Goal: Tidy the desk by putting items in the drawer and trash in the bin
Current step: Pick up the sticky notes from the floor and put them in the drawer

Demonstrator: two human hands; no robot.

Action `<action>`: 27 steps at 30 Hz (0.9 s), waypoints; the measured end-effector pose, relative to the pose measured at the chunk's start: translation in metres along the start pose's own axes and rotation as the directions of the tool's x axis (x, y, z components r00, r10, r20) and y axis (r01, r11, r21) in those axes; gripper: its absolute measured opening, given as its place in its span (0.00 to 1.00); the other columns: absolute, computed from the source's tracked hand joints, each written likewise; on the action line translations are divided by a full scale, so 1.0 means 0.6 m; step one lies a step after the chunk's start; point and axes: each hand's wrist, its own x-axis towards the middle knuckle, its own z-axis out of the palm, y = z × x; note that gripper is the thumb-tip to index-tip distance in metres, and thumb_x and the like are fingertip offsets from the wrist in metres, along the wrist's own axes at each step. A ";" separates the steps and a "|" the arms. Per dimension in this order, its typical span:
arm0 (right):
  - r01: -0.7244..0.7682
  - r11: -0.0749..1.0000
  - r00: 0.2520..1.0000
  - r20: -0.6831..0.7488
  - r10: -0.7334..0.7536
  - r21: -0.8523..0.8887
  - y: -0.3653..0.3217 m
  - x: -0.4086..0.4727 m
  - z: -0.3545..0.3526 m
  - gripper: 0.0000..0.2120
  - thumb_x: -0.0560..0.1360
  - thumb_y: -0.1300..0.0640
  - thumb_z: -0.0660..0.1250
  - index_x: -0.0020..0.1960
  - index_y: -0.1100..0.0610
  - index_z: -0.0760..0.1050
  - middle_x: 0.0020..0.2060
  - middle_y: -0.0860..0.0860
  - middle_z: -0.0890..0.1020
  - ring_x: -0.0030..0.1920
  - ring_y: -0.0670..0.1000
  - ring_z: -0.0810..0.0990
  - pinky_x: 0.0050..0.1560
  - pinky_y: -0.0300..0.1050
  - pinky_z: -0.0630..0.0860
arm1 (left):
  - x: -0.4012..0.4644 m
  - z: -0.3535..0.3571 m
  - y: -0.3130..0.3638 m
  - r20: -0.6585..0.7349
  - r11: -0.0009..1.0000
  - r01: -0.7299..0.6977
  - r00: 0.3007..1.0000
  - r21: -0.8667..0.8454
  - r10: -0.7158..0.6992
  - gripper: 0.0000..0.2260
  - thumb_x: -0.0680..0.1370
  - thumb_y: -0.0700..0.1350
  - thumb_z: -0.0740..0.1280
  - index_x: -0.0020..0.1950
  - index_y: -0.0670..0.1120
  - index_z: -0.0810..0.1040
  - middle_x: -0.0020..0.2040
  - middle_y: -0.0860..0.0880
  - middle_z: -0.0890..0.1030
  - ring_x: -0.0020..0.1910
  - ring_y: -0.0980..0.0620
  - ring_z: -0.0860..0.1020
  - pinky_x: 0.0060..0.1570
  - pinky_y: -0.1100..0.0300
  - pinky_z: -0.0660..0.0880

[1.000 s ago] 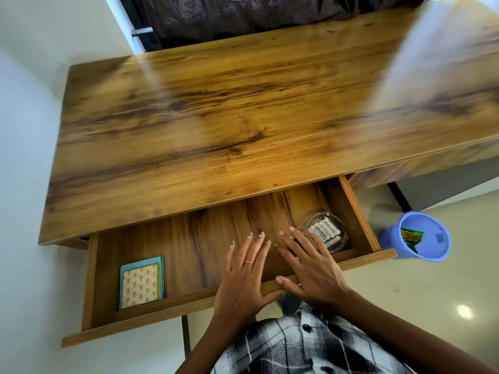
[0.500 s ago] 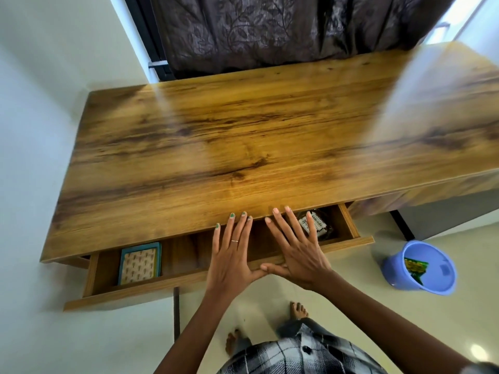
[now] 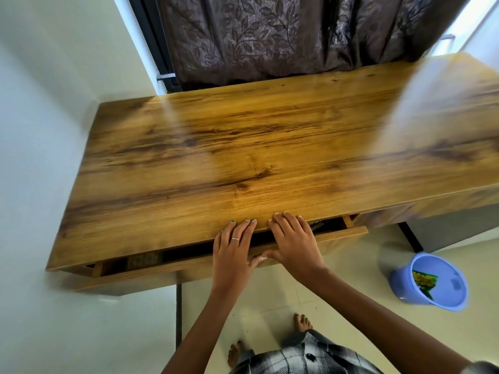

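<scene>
The wooden desk's drawer (image 3: 172, 268) stands out only a narrow gap below the desk top (image 3: 243, 147). My left hand (image 3: 233, 249) and my right hand (image 3: 293, 242) lie side by side with straight fingers across the drawer's front edge, fingertips touching the desk's front lip. Inside the gap a patterned card pack (image 3: 143, 260) shows at the left and a dark sliver of another item (image 3: 317, 225) at the right. The blue bin (image 3: 432, 283) stands on the floor at the right with a green wrapper (image 3: 422, 282) in it.
A dark leaf-patterned curtain (image 3: 283, 36) hangs behind the desk. A white wall (image 3: 40, 157) runs close along the desk's left side. Black desk legs (image 3: 178, 311) show below, and my bare feet (image 3: 302, 322) stand on the pale tiled floor.
Both hands have pushed the drawer inward; it went from wide open to nearly closed. The view has tilted up, showing more curtain.
</scene>
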 end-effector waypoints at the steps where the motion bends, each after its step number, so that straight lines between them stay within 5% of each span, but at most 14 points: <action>1: 0.002 1.000 0.998 -0.068 -0.002 0.001 0.001 0.003 0.004 0.34 0.61 0.37 0.74 0.59 0.58 0.77 0.58 0.54 0.80 0.61 0.55 0.77 0.59 0.55 0.76 | 0.004 0.001 0.000 -0.015 1.000 0.000 1.000 0.009 0.000 0.36 0.62 0.60 0.77 0.67 0.49 0.75 0.61 0.50 0.79 0.59 0.45 0.78 0.56 0.49 0.75; 10: 0.053 0.998 0.903 -0.429 -0.028 0.046 0.007 0.029 0.031 0.09 0.67 0.65 0.73 0.45 0.59 0.77 0.40 0.54 0.80 0.44 0.56 0.80 0.41 0.49 0.77 | 0.057 0.010 0.009 -0.064 0.991 0.056 0.997 0.124 -0.049 0.31 0.61 0.57 0.79 0.63 0.54 0.77 0.48 0.50 0.79 0.43 0.49 0.76 0.41 0.53 0.74; 16: 0.051 0.998 0.882 -0.471 -0.025 0.044 0.008 0.030 0.042 0.06 0.73 0.64 0.61 0.47 0.60 0.77 0.41 0.54 0.80 0.45 0.56 0.79 0.43 0.48 0.75 | 0.057 0.020 0.010 -0.067 0.990 0.071 0.996 0.120 -0.064 0.31 0.62 0.57 0.78 0.64 0.55 0.76 0.48 0.50 0.77 0.44 0.49 0.73 0.42 0.52 0.73; 21: 0.043 0.996 0.893 -0.450 -0.003 0.078 0.007 0.025 0.042 0.04 0.73 0.64 0.66 0.48 0.60 0.77 0.41 0.55 0.80 0.46 0.57 0.79 0.44 0.49 0.75 | 0.054 0.013 0.018 -0.029 0.991 0.114 0.993 0.068 -0.113 0.32 0.61 0.56 0.79 0.63 0.55 0.76 0.48 0.49 0.77 0.46 0.48 0.74 0.44 0.51 0.74; 27: 0.111 0.989 0.918 -0.391 -0.064 0.097 0.026 0.005 0.045 0.13 0.72 0.62 0.68 0.55 0.61 0.78 0.51 0.57 0.81 0.54 0.58 0.79 0.53 0.51 0.75 | 0.048 0.012 0.025 0.003 0.984 0.169 0.986 -0.054 -0.169 0.29 0.67 0.50 0.74 0.67 0.51 0.73 0.65 0.46 0.74 0.64 0.42 0.72 0.62 0.44 0.69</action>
